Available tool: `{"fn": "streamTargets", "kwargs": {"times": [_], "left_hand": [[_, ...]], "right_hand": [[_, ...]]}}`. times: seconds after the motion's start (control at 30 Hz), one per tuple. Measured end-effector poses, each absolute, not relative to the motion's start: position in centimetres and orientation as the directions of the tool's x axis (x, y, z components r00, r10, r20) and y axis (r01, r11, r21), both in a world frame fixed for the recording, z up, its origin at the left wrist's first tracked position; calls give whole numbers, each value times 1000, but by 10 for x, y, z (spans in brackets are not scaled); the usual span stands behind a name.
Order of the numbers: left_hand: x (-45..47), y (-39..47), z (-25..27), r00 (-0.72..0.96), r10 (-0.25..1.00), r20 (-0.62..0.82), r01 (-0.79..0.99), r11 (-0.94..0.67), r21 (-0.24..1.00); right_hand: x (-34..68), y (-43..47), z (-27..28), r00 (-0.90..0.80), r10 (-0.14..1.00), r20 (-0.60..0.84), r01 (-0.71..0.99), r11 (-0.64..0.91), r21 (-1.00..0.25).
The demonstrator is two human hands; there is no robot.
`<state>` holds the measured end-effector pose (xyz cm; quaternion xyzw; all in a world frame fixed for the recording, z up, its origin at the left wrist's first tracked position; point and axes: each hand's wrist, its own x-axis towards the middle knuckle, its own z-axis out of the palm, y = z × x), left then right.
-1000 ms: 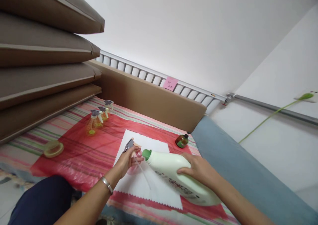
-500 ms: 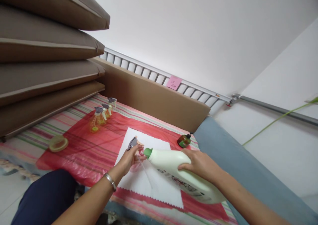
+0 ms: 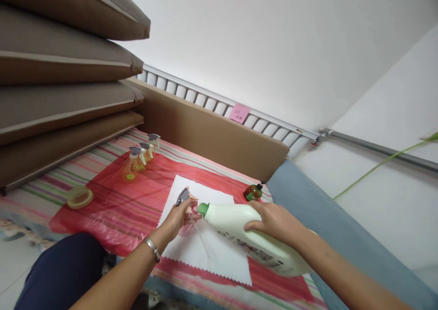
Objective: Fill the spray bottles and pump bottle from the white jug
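Note:
My left hand (image 3: 179,216) is closed around a grey spray trigger head (image 3: 183,196), and its thin clear dip tube (image 3: 202,242) hangs down to the right. Under those fingers stands a clear pinkish bottle (image 3: 185,229), mostly hidden; whether the hand also touches its neck I cannot tell. My right hand (image 3: 272,221) grips a large pale green detergent bottle (image 3: 236,216) from above. That bottle is tilted nearly flat, its green spout (image 3: 203,209) close to the left fingers. Any liquid at the spout is too small to make out. A white cloth (image 3: 219,255) with zigzag edges lies beneath.
Several spray bottles with yellow liquid (image 3: 130,169) stand at the back left. A brown pump bottle (image 3: 253,192) is behind the right hand. A round yellowish lid (image 3: 79,197) lies at left on red plastic sheeting (image 3: 112,205). Stacked cushions (image 3: 68,64) rise at far left.
The rear end of the detergent bottle has come up very slightly with my right hand. My left hand and the spray head keep almost the same place.

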<state>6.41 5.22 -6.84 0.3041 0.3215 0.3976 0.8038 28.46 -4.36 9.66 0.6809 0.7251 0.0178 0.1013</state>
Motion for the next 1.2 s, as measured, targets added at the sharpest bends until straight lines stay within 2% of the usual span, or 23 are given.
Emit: {"fn": "streamTargets", "kwargs": {"times": [0.97, 1.2], "left_hand": [[65, 49, -65, 464, 839, -285, -444, 499, 744], [65, 49, -65, 467, 837, -285, -444, 500, 744]], "right_hand": [[277, -34, 110, -103, 986, -129, 945, 138, 295], [272, -32, 115, -100, 985, -142, 947, 138, 289]]}}
